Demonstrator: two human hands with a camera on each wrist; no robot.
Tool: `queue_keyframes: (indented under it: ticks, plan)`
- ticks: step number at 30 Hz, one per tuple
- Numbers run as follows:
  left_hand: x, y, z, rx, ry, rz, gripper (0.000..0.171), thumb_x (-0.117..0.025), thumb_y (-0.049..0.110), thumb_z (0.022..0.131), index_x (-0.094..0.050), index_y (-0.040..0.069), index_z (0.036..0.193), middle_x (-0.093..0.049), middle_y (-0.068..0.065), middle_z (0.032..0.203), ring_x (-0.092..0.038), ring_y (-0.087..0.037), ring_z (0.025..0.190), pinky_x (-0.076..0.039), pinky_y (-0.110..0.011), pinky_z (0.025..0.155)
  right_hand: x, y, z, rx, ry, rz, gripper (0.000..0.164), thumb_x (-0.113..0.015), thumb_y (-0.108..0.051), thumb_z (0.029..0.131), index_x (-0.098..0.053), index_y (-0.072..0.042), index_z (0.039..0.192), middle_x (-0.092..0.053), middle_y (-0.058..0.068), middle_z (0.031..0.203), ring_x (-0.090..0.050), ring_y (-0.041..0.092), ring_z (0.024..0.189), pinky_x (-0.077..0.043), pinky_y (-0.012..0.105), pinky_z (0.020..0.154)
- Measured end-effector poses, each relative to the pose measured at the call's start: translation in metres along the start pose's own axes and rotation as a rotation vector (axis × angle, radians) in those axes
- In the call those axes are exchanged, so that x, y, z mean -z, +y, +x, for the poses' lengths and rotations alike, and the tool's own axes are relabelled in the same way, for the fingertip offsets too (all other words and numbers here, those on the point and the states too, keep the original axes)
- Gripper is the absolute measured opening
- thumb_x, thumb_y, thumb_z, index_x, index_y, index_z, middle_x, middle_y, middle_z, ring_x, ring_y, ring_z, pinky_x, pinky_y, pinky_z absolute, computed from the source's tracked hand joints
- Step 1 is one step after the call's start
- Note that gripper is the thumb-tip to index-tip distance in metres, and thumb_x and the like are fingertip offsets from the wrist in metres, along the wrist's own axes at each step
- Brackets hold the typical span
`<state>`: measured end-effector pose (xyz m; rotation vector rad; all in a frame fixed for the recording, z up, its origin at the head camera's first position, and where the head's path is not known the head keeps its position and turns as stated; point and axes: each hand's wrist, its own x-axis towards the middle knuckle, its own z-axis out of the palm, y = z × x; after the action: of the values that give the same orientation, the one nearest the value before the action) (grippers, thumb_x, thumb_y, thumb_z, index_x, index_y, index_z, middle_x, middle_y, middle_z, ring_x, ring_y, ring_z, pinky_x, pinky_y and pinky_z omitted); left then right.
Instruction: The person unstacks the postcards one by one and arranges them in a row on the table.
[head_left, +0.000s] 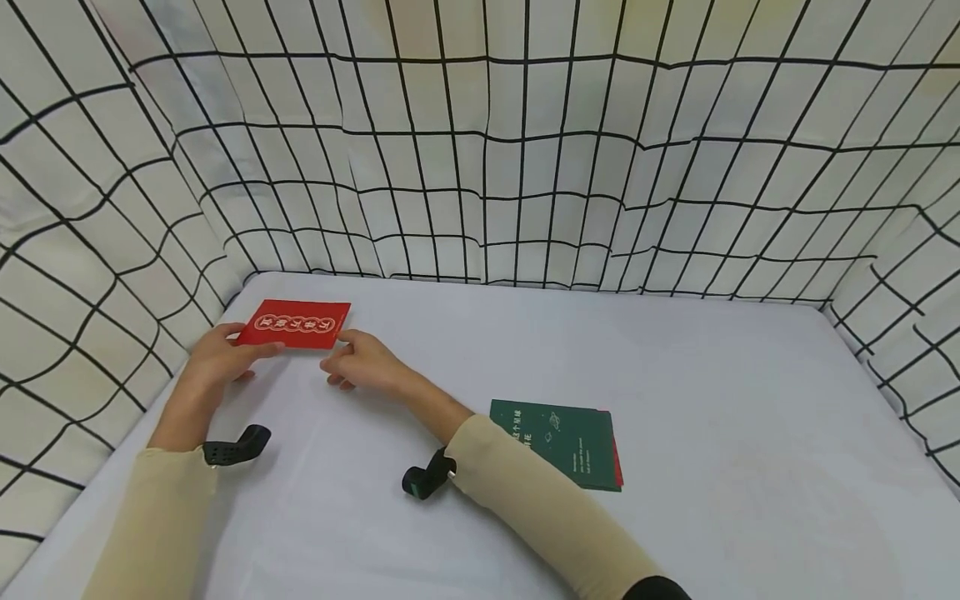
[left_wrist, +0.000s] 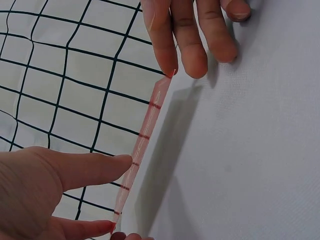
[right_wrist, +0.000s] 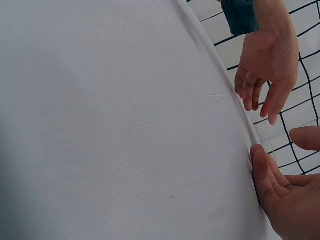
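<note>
A flat red envelope [head_left: 294, 324] with a row of circled white characters is at the table's far left. My left hand [head_left: 217, 358] holds it by its left end, thumb along the near edge. In the left wrist view the envelope [left_wrist: 145, 137] appears almost edge-on, with a shadow on the cloth beside it. My right hand [head_left: 369, 362] is at its near right corner, a fingertip touching it, the other fingers loosely bent. The right wrist view shows the right hand [right_wrist: 287, 192] with thumb and fingers apart and the left hand [right_wrist: 270, 65] beyond; the envelope does not show there.
A dark green booklet [head_left: 573, 450] with white print lies right of centre, partly behind my right sleeve [head_left: 540, 500]. A red edge [head_left: 618, 462] peeks out beneath it. A white cloth covers the table [head_left: 712, 417]. Black netting [head_left: 480, 133] before pale sheets encloses the back and sides.
</note>
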<state>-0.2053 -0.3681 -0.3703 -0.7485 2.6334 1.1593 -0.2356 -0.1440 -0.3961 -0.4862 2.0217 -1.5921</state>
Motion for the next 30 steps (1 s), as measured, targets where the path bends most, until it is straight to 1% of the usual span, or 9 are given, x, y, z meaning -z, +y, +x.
queue_keyframes:
  ticks: [4,7,10,14,18,22,25,28,30]
  plan:
    - [0.0002,-0.0027,0.0011,-0.01,-0.009,-0.015,0.094,-0.061,0.04,0.102,-0.004,-0.001,0.165,-0.022,-0.037,0.164,-0.045,-0.048,0.131,-0.044,-0.061,0.108,-0.001,0.0014,0.0034,-0.015,0.004,-0.023,0.061,-0.067,-0.016,0.1,-0.044,0.001,0.154,-0.076,0.011,0.093,-0.069,0.015,0.072,-0.056,0.021,0.066]
    - [0.0,-0.0049,0.0022,-0.017,-0.008,-0.03,0.095,-0.062,0.038,0.101,-0.003,0.0,0.166,-0.019,-0.037,0.166,-0.041,-0.049,0.136,-0.048,-0.055,0.105,-0.0025,0.0012,0.0055,-0.019,0.014,-0.032,0.059,-0.067,-0.015,0.1,-0.047,0.001,0.153,-0.074,0.009,0.085,-0.066,0.013,0.067,-0.053,0.019,0.063]
    - [0.0008,-0.0067,0.0033,-0.006,-0.001,-0.025,0.093,-0.062,0.037,0.101,-0.005,-0.001,0.165,-0.022,-0.037,0.165,-0.043,-0.048,0.133,-0.048,-0.05,0.101,-0.0048,0.0008,0.0073,-0.011,0.019,-0.067,0.056,-0.067,-0.012,0.099,-0.049,0.002,0.151,-0.071,0.006,0.078,-0.064,0.011,0.063,-0.051,0.018,0.06]
    - [0.0025,-0.0078,0.0042,0.011,-0.007,0.021,0.091,-0.058,0.04,0.103,-0.006,-0.002,0.165,-0.024,-0.038,0.163,-0.043,-0.048,0.131,-0.046,-0.056,0.104,-0.0065,0.0004,0.0085,0.009,0.021,-0.214,0.051,-0.065,-0.015,0.1,-0.055,0.0,0.148,-0.064,0.001,0.067,-0.056,0.009,0.058,-0.044,0.017,0.061]
    - [0.0028,-0.0069,0.0037,0.013,-0.023,0.067,0.091,-0.056,0.041,0.104,-0.004,-0.002,0.164,-0.018,-0.04,0.164,-0.033,-0.052,0.137,-0.041,-0.063,0.112,-0.006,-0.0003,0.0091,0.024,0.012,-0.353,0.049,-0.064,-0.019,0.101,-0.058,-0.002,0.146,-0.056,-0.003,0.057,-0.049,0.007,0.053,-0.039,0.019,0.06]
    - [0.0022,-0.0066,0.0026,0.016,-0.026,0.077,0.09,-0.055,0.038,0.103,-0.003,-0.002,0.164,-0.009,-0.043,0.163,-0.025,-0.056,0.142,-0.035,-0.069,0.115,-0.0072,-0.0011,0.0101,0.027,0.003,-0.408,0.05,-0.064,-0.021,0.101,-0.058,-0.004,0.147,-0.053,-0.005,0.054,-0.048,0.007,0.049,-0.039,0.019,0.056]
    - [0.0014,-0.0067,0.002,0.024,-0.018,0.075,0.089,-0.054,0.039,0.104,-0.003,-0.002,0.164,-0.005,-0.044,0.163,-0.023,-0.057,0.143,-0.034,-0.07,0.116,-0.0087,-0.0016,0.0105,0.013,0.001,-0.438,0.049,-0.064,-0.022,0.101,-0.058,-0.006,0.147,-0.052,-0.005,0.053,-0.047,0.007,0.048,-0.037,0.019,0.055]
    - [0.0009,-0.0063,0.0012,0.029,-0.009,0.06,0.089,-0.054,0.039,0.104,-0.003,-0.001,0.164,-0.003,-0.044,0.162,-0.022,-0.057,0.142,-0.035,-0.069,0.116,-0.0092,-0.003,0.0098,0.0,0.001,-0.46,0.049,-0.063,-0.022,0.101,-0.058,-0.009,0.148,-0.052,-0.005,0.053,-0.046,0.008,0.048,-0.037,0.019,0.054]
    - [0.0007,-0.0058,0.0009,0.023,-0.005,0.048,0.088,-0.054,0.038,0.104,-0.003,-0.001,0.164,-0.005,-0.044,0.162,-0.023,-0.057,0.142,-0.036,-0.068,0.115,-0.0089,-0.0037,0.0088,-0.001,0.008,-0.464,0.049,-0.064,-0.022,0.101,-0.059,-0.01,0.148,-0.052,-0.004,0.053,-0.047,0.009,0.048,-0.037,0.02,0.054]
